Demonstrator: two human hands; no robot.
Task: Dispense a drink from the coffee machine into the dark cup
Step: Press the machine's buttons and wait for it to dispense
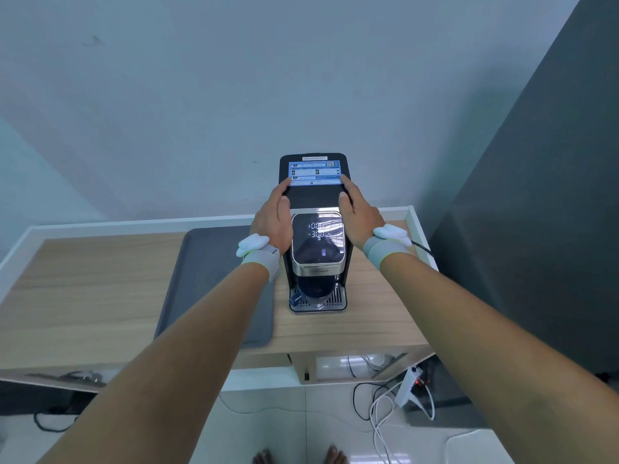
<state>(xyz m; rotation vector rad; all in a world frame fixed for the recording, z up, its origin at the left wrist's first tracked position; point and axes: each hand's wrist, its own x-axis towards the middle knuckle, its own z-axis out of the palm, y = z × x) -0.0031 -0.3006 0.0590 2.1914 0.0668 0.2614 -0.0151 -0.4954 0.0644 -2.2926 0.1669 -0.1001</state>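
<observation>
A black coffee machine (316,200) stands on the wooden table, with a lit glass display on its front head and a blue sticker on its top. The dark cup (313,291) sits on the machine's metal drip grille (336,301), under the spout, its handle pointing left. My left hand (274,214) is pressed flat against the machine's left side. My right hand (360,209) is pressed against its right side, thumb on the top edge. Both hands clasp the machine's body between them.
A dark grey mat (214,279) lies on the table (83,289) left of the machine. White raised edges border the table at the back and right. A grey wall panel stands at the right. A power strip (408,385) and cables lie on the floor below.
</observation>
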